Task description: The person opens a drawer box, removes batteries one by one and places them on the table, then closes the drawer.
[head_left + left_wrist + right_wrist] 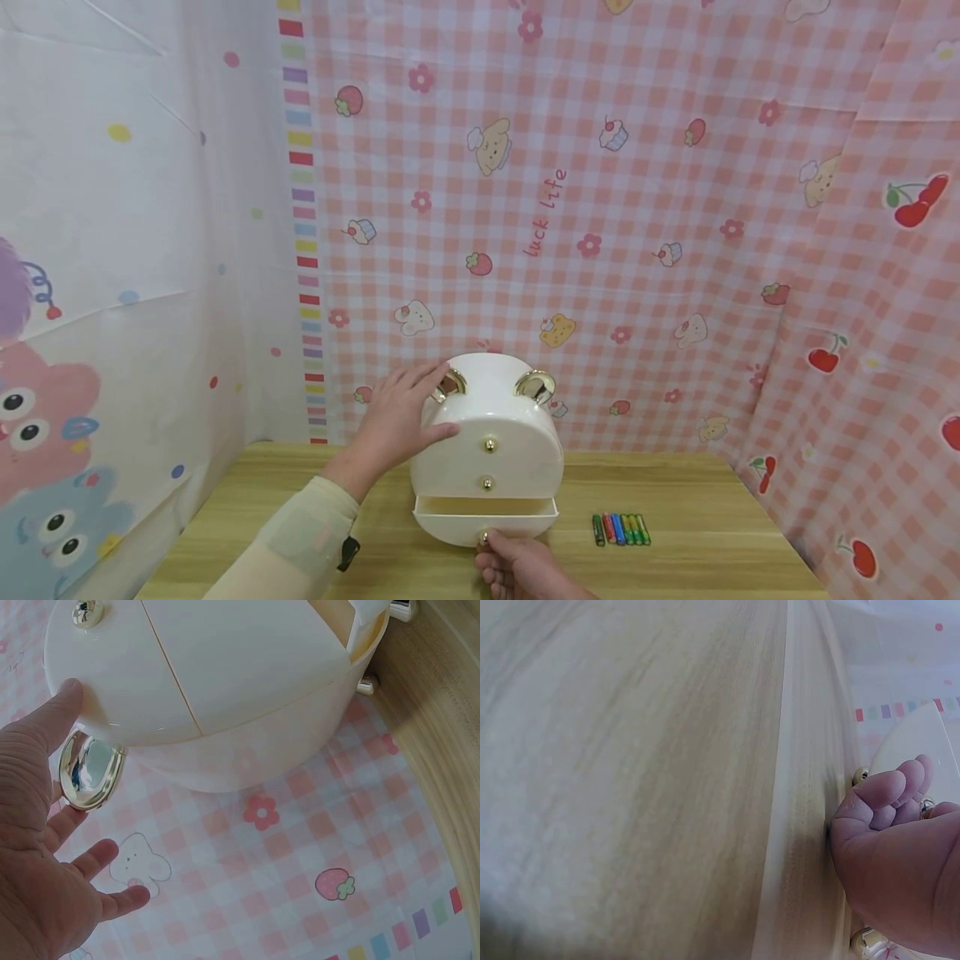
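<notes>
A glossy white box with gold ears and drawers [517,462] stands on the table. Its bottom drawer [442,527] is partly pulled out, showing a pale interior strip. My left hand [401,417] rests against the box's upper left, thumb on the front face and other fingers spread by the gold left ear [90,772]. With my right hand [525,568], thumb and finger pinch the small gold knob [484,536] of that bottom drawer; its remaining fingers curl below. In the right wrist view the hand hides most of the drawer front.
Several short coloured cylinders [619,530] lie in a row right of the box on the wood-grain table [697,517]. Pink checked cloth [600,317] hangs close behind the box. White patterned cloth [150,250] hangs on the left.
</notes>
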Tool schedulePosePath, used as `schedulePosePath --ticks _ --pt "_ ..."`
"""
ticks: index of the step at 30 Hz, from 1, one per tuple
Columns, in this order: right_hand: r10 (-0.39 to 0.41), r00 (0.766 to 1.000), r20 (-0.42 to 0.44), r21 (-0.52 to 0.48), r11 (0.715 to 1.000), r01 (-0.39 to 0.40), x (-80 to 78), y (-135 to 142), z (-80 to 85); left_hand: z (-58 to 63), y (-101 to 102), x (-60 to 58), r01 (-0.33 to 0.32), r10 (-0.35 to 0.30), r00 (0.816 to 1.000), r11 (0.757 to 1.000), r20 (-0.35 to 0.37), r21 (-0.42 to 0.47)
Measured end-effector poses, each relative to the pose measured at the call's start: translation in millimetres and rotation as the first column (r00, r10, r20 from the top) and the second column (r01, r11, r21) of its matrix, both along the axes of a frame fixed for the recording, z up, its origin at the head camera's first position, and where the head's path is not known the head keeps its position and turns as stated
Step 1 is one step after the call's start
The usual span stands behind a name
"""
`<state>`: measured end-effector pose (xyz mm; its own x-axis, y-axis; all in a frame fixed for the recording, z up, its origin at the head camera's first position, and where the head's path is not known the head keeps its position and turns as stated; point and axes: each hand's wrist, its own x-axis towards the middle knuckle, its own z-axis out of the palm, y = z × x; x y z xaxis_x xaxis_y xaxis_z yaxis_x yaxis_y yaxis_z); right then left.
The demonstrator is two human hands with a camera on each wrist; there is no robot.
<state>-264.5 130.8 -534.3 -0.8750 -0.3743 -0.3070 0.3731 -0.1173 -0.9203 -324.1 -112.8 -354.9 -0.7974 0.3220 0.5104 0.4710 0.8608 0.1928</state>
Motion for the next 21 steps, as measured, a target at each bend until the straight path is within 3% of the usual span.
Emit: schedulePosePath --ticks 21 --pt "-0.014 1.0 0.002 0.009 1.0 0.014 -5.1 -1.9 0.7 1.6 0.3 1.2 -0.005 0.005 1.0 1.0 0.011 -0.01"
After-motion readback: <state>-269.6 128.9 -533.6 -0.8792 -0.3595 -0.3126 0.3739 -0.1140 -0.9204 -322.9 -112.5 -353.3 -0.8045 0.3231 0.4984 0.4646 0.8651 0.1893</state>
